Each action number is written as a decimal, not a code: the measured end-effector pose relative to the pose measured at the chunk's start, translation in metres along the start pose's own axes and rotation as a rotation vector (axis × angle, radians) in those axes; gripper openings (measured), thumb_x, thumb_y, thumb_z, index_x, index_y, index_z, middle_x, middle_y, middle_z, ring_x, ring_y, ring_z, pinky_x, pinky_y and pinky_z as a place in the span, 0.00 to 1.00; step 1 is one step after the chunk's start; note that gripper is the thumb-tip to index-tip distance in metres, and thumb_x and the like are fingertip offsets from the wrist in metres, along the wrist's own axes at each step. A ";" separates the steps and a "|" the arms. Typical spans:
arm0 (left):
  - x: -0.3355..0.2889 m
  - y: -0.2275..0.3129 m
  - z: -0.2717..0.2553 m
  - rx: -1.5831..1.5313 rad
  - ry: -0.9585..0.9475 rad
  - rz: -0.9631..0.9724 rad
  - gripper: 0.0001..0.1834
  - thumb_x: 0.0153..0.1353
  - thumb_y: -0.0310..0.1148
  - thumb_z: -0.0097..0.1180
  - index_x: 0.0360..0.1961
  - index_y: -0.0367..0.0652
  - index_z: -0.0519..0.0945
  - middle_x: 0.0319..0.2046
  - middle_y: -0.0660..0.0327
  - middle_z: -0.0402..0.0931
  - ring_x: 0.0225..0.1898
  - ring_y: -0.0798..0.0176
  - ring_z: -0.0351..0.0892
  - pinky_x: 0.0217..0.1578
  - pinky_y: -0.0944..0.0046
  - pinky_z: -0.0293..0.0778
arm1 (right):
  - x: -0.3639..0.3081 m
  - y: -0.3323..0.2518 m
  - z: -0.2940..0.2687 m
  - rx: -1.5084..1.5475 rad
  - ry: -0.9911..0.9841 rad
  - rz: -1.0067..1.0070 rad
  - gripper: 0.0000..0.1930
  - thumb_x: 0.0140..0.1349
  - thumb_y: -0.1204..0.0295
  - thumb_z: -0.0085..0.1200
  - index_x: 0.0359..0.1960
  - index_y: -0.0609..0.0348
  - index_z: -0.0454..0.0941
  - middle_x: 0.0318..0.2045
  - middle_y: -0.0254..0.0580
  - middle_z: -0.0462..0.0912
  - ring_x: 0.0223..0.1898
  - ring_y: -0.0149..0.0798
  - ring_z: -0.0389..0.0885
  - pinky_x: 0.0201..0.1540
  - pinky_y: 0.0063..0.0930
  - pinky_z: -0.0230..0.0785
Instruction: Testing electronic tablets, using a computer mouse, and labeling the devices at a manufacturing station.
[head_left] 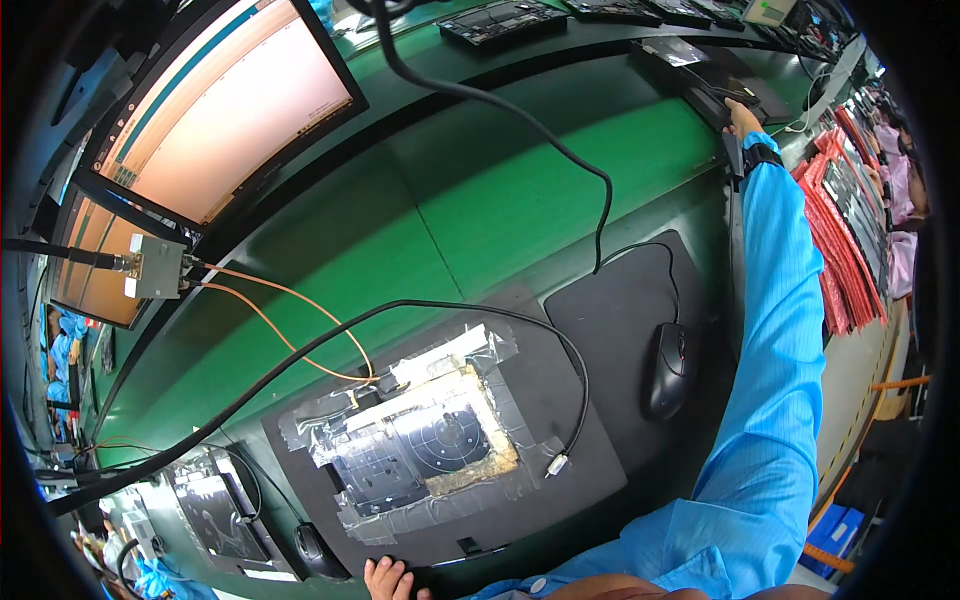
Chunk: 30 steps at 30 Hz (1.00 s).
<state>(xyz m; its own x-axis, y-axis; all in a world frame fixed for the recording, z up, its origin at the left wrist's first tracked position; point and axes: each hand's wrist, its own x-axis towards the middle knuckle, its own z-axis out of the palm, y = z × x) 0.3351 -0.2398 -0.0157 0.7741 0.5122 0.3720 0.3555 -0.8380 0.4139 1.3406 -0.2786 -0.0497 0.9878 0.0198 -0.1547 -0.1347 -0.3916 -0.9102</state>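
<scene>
My right arm, in a blue sleeve with a black wrist band, stretches to the far right. There my right hand (742,118) closes its fingers at the near edge of a dark flat panel (752,92); part of the grip is hidden. My left hand (392,578) lies at the bench's near edge with its fingers apart and nothing in them. Beyond it is a black board (590,455) bearing a taped-down fixture (425,440) with a clear, ring-marked face. A black cable (400,303) arches over the fixture, its metal-tipped plug (557,464) resting on the board.
A black mouse (667,370) lies on a dark mat (610,310) right of the fixture. Monitors (230,110) stand at the left, near a metal box (158,267) with copper-coloured cables. Red packaging sleeves (838,235) stack at right; several dark device parts (500,22) line the back.
</scene>
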 end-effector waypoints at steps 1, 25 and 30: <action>0.000 0.001 0.000 0.004 0.001 -0.004 0.18 0.69 0.36 0.54 0.50 0.29 0.77 0.49 0.39 0.78 0.55 0.34 0.77 0.59 0.27 0.67 | -0.011 -0.007 0.001 0.132 -0.067 0.026 0.25 0.67 0.54 0.55 0.58 0.59 0.75 0.53 0.47 0.81 0.53 0.43 0.80 0.41 0.43 0.82; -0.013 0.012 -0.010 -0.053 0.194 0.170 0.30 0.52 0.25 0.60 0.59 0.36 0.71 0.58 0.43 0.71 0.63 0.35 0.70 0.65 0.29 0.62 | -0.380 0.059 -0.309 0.822 -0.572 0.016 0.15 0.70 0.65 0.54 0.55 0.57 0.77 0.48 0.41 0.85 0.48 0.40 0.84 0.57 0.41 0.75; -0.018 0.016 -0.012 -0.051 0.208 0.230 0.31 0.53 0.22 0.58 0.61 0.38 0.69 0.61 0.43 0.69 0.66 0.33 0.66 0.67 0.31 0.60 | -0.386 0.113 -0.350 0.685 -0.524 0.025 0.16 0.70 0.61 0.54 0.51 0.57 0.79 0.41 0.38 0.87 0.43 0.41 0.87 0.52 0.42 0.79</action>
<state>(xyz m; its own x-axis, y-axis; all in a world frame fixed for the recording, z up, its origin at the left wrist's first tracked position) 0.3205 -0.2602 -0.0063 0.7055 0.3424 0.6205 0.1527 -0.9284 0.3387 0.9714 -0.6522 0.0415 0.8431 0.5062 -0.1815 -0.3402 0.2406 -0.9091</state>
